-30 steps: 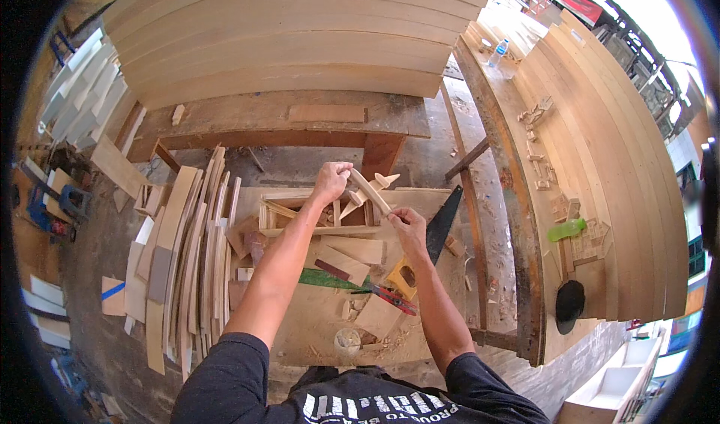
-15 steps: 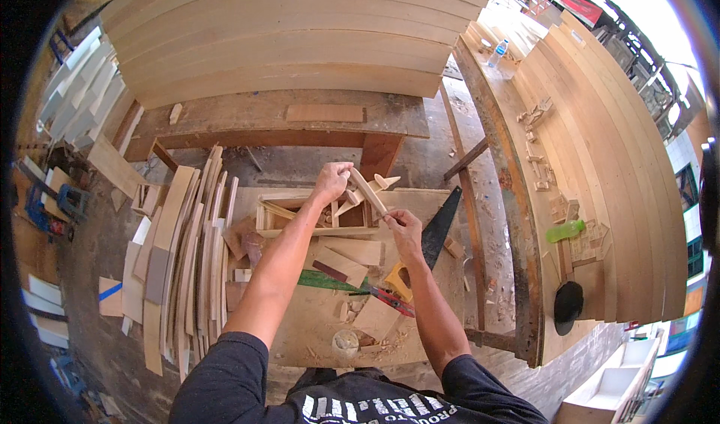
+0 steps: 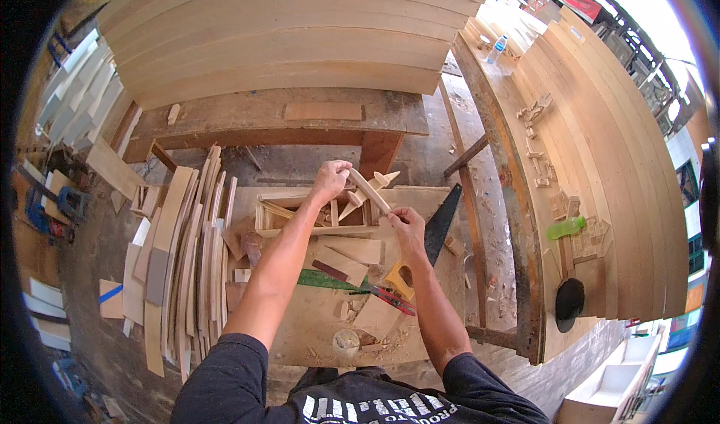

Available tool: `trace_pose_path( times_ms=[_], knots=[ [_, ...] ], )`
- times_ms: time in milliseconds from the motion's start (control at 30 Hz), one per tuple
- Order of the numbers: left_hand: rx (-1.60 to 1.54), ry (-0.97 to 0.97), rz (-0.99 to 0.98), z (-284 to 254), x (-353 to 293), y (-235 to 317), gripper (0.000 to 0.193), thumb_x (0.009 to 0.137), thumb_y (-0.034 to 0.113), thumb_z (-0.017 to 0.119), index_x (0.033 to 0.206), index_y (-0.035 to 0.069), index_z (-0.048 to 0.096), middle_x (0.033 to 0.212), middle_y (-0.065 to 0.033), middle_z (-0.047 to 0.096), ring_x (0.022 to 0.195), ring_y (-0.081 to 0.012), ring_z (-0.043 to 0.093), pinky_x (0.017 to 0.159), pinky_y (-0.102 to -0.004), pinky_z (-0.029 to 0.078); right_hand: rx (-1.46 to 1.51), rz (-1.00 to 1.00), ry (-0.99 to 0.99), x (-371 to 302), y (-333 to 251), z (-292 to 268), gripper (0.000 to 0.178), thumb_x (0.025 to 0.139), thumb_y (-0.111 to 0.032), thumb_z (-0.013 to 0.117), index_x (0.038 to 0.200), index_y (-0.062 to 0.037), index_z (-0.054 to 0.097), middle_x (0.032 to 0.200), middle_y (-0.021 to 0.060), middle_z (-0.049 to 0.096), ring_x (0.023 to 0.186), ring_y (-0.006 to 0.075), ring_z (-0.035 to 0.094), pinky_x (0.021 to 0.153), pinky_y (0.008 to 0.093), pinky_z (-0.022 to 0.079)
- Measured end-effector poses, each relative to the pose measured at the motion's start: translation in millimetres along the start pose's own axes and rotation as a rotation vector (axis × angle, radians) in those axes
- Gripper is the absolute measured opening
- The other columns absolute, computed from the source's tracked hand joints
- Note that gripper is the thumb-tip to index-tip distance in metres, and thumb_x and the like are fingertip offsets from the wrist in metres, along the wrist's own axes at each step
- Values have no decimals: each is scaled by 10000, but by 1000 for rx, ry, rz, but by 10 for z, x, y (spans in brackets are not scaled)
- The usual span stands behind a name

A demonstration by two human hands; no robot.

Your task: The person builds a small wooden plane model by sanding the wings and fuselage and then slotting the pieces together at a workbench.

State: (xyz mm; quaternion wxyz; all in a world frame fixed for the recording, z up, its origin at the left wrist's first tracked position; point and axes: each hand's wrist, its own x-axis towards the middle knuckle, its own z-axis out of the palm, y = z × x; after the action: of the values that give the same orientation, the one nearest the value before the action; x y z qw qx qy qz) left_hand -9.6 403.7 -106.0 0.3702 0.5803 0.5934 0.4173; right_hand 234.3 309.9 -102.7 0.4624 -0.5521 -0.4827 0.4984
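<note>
My left hand [image 3: 331, 181] pinches the upper left end of a narrow wooden strip [image 3: 367, 190]. My right hand [image 3: 407, 226] grips its lower right end, so the strip slants between them above the workbench [image 3: 296, 332]. Behind the strip a pointed wooden piece with rounded parts [image 3: 385, 178] crosses it; whether the two touch, I cannot tell. Below is a shallow wooden box [image 3: 315, 230] with dividers and thin sticks in it. Right of my right hand lies a handsaw [image 3: 437, 230] with a yellow handle, partly covered by my forearm.
Offcuts [image 3: 341, 261], a green tool with a red handle [image 3: 391, 300] and a round tub [image 3: 346, 340] lie on the bench. Long boards [image 3: 180, 251] are stacked at left. A side bench at right holds a green bottle [image 3: 565, 229]. Large planks [image 3: 292, 34] stand behind.
The strip has turned slightly between my hands, showing more of its broad face. My right hand has shifted a little to the right; my left hand is nearly where it was.
</note>
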Motion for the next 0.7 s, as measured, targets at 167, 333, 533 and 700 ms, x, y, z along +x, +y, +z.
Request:
trace_pose_path(
  times_ms=[167, 333, 533, 700],
  knots=[
    [-3, 3, -39, -9, 9, -54, 252, 898, 82, 581, 1101, -10, 700, 1041, -177, 731, 955, -236, 700, 862, -344, 531, -25, -21, 12, 79, 20, -45, 135, 872, -119, 706, 937, -2, 688, 826, 14, 664, 752, 93, 572, 677, 251, 452],
    [60, 28, -2, -9, -24, 21, 259, 903, 117, 583, 1099, 7, 713, 1038, -180, 731, 972, -252, 703, 875, -342, 527, 6, -10, 5, 128, 121, -43, 134, 858, -79, 712, 969, -8, 688, 839, 13, 658, 752, 90, 565, 684, 241, 442],
    [108, 18, -25, -22, -64, 181, 288, 914, 121, 593, 1158, 6, 693, 1085, -161, 727, 1012, -248, 691, 904, -347, 517, 23, -8, 5, 133, 140, -47, 138, 853, -89, 718, 960, -5, 691, 821, 2, 647, 742, 89, 555, 679, 236, 432],
    [133, 1, -25, -16, -149, 125, 301, 921, 107, 594, 1188, -5, 676, 1095, -154, 727, 1019, -229, 688, 910, -342, 515, -20, 33, 6, 33, 61, -69, 137, 854, -110, 716, 934, 0, 698, 807, 3, 649, 749, 88, 558, 685, 242, 440]
  ],
)
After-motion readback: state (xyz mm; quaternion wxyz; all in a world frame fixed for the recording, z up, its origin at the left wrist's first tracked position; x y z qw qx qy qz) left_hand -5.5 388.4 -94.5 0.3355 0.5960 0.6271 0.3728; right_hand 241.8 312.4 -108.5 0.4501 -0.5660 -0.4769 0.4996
